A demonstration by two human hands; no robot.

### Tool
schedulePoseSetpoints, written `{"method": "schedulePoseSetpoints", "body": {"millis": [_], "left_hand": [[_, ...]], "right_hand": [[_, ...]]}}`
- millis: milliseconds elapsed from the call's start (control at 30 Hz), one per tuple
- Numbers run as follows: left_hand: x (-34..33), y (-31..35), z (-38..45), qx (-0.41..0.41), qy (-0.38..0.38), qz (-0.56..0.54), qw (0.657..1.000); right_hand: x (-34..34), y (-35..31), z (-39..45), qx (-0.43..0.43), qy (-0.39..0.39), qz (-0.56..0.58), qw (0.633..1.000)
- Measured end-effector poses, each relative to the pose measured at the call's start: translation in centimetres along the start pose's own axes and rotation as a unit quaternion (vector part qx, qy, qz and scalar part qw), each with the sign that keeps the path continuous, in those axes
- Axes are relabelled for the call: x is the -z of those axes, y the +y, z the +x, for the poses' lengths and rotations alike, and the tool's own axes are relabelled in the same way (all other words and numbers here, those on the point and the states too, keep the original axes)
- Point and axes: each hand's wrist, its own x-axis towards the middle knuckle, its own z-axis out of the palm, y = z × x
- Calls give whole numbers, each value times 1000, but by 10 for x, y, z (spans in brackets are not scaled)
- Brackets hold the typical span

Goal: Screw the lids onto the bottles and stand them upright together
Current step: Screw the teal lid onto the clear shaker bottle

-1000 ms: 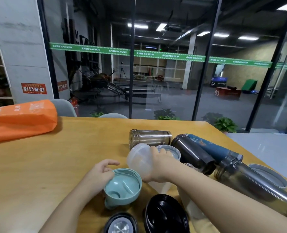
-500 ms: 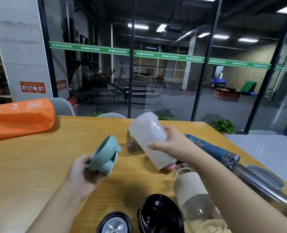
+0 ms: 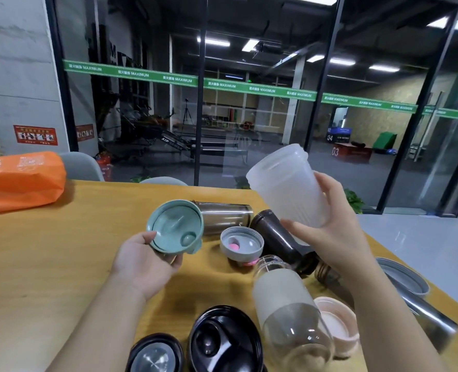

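My right hand (image 3: 332, 232) grips a frosted white plastic bottle (image 3: 289, 186), raised above the table with its open mouth tilted up and to the left. My left hand (image 3: 144, 264) holds a teal lid (image 3: 175, 229) by its rim, the inside facing me, to the left of the bottle and apart from it. Several other bottles lie on their sides on the wooden table (image 3: 48, 264): a smoky clear one (image 3: 222, 217), a dark one (image 3: 281, 245), a glass one with a grey sleeve (image 3: 289, 304) and a steel one (image 3: 426, 315).
Loose lids lie about: a grey one with a pink spot (image 3: 241, 244), two black ones (image 3: 223, 342) (image 3: 155, 355) at the near edge, a pink one (image 3: 337, 326) and a grey one (image 3: 402, 275) at right. An orange bag (image 3: 18, 181) sits far left.
My right hand lifted the white bottle off the table and turned its mouth upward. My left hand picked up the teal lid and raised it toward the bottle.
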Motion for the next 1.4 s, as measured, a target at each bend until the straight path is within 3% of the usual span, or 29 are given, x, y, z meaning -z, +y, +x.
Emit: {"method": "schedulePoseSetpoints", "body": {"millis": [200,333,600,833,1100,1400], "left_hand": [[-3,-8,2,14,-22,3,1000],[-3,-17,0,-8,-57,5,998],[4,-15,5,-82,-91,134,983],[3,-19,6,-95,-104,167,976],[-11,-25,-12,-198,-156,226,941],[-13,-33,-20,-210,-168,300,915]], "right_hand": [[-6,26,-11,32,27,-101,994],[-11,37,-14,56,9,-105,993],[-17,35,-15,116,-51,-135,983],[-17,22,-18,108,-43,-138,984],[-17,3,-23,130,-35,-145,980],[-25,4,-26,173,-72,-146,971]]}}
